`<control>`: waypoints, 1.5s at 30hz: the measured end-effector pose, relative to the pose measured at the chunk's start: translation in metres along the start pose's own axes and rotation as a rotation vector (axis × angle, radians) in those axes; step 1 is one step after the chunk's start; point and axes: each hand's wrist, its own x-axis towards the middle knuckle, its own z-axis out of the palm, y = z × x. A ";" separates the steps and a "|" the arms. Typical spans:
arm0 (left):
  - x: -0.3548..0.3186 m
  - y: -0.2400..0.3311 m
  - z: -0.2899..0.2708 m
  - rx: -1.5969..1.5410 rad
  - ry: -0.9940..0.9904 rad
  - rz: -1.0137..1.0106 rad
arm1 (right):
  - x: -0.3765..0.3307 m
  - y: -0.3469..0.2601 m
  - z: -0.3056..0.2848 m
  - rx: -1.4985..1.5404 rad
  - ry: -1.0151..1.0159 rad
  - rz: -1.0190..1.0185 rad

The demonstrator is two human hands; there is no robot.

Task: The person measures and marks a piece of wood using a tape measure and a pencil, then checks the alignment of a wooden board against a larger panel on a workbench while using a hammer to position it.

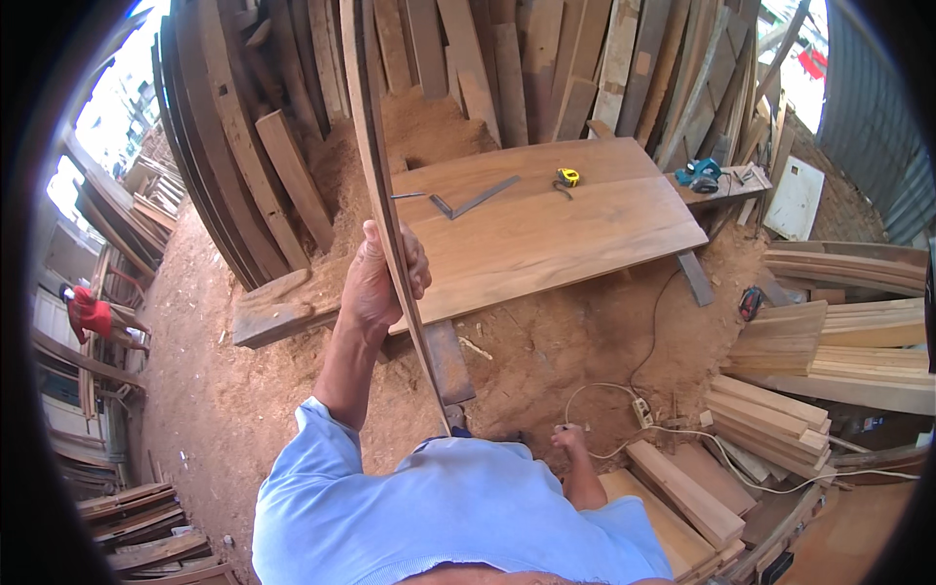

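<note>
My left hand (375, 278) is wrapped round a long, narrow wooden board (375, 166), held upright on edge in front of me. Its lower end comes down close to my body. Low on the right, my right hand (570, 439) has its fingers curled in beside a pale cord (595, 387); what they hold, if anything, is hidden. Beyond the board, a wide wooden panel (585, 229) lies on supports. On it are a metal square (478, 197), a yellow and black tape measure (566, 178) and a thin, dark rod-like piece (409, 196).
A teal power tool (700, 175) sits on a small bench right of the panel. An extension socket (643, 412) lies on the sawdust-covered ground, cords running from it. Planks (770, 419) are stacked at right. Tall boards (536, 68) lean along the back. A person in red (88, 314) is far left.
</note>
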 end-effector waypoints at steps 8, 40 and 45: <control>0.011 0.003 0.014 0.024 -0.059 -0.037 | -0.018 -0.012 0.016 0.026 -0.016 -0.010; 0.056 0.033 0.035 0.114 0.078 0.099 | -0.141 -0.156 0.147 -0.554 -0.182 -1.008; 0.053 0.022 0.021 0.092 0.120 0.198 | -0.143 -0.140 0.138 -0.508 -0.181 -0.954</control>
